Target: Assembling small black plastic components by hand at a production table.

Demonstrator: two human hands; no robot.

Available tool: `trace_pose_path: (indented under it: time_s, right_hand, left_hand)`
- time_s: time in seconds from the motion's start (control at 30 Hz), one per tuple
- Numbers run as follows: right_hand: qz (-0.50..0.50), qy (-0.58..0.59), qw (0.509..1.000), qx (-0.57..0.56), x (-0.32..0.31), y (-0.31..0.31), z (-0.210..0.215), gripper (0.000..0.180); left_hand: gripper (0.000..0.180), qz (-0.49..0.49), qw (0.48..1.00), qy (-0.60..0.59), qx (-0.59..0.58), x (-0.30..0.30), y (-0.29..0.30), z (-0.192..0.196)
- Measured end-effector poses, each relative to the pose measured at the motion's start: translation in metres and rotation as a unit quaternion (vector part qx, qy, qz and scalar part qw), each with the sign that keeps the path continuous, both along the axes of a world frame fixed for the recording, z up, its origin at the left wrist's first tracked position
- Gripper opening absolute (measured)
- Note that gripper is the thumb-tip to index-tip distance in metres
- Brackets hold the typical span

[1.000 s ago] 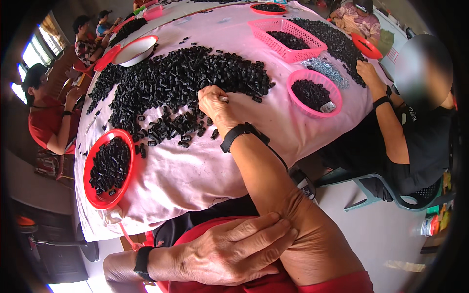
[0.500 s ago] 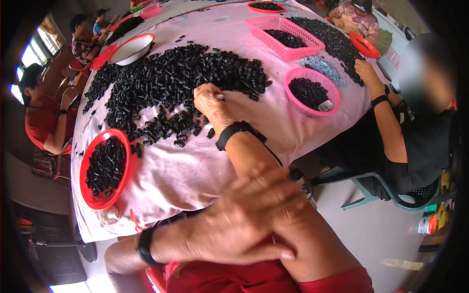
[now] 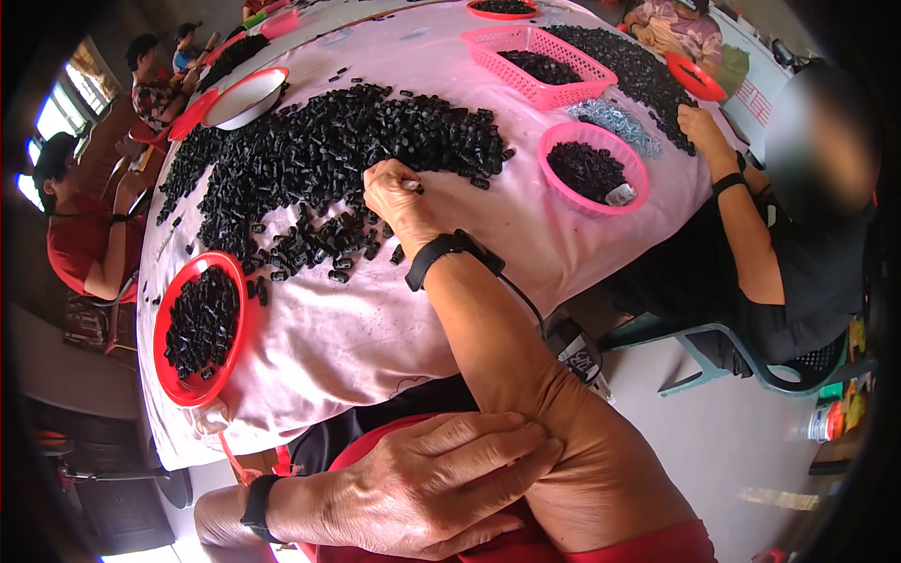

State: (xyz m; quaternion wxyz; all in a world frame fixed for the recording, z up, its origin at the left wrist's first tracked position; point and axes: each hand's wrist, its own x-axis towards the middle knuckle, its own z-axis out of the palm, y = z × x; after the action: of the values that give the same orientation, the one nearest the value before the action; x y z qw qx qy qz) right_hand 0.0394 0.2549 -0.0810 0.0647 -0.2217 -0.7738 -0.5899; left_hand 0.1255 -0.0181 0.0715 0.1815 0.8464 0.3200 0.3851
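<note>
My left hand lies across my right arm near the inner elbow. Its fingers are stretched out, touching the skin, and hold nothing. My right hand rests on the table at the near edge of a large heap of small black plastic parts. Its fingers are curled in. A small whitish patch shows at the fingertips, and whether anything is inside the grip is hidden. Several loose black parts lie just left of that wrist. Nearer to me on the left stands a red oval basin of black parts.
Right of the heap stand a round pink basket and a rectangular pink basket, both with black parts. Silvery pieces lie between them. A white bowl stands far left. A person sits close on the right; others sit around the table.
My left hand has moved down along my right arm toward the elbow, and its blur is gone. My right hand stays by the heap; the view has shifted slightly.
</note>
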Motion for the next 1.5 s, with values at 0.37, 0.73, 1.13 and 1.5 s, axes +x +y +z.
trace_pose_path:
  time_s: [0.37,0.73,1.13,1.5]
  right_hand:
    - [-0.048,-0.033,0.997,-0.043,-0.003,-0.002,0.001,0.019]
    - [-0.002,0.029,0.98,-0.199,-0.013,0.018,-0.022,0.017]
    - [-0.056,-0.044,0.996,-0.054,0.009,-0.006,0.013,0.023]
    - [0.014,0.181,0.961,-0.208,0.005,0.014,0.006,0.018]
  left_hand:
    - [0.048,-0.049,0.997,-0.014,-0.058,-0.006,0.015,0.013]
    - [0.052,0.046,0.99,0.134,-0.01,-0.015,0.079,-0.021]
    - [0.04,-0.003,1.0,-0.003,0.01,0.013,0.041,-0.007]
    - [0.049,0.186,0.979,-0.065,-0.055,-0.018,0.047,-0.03]
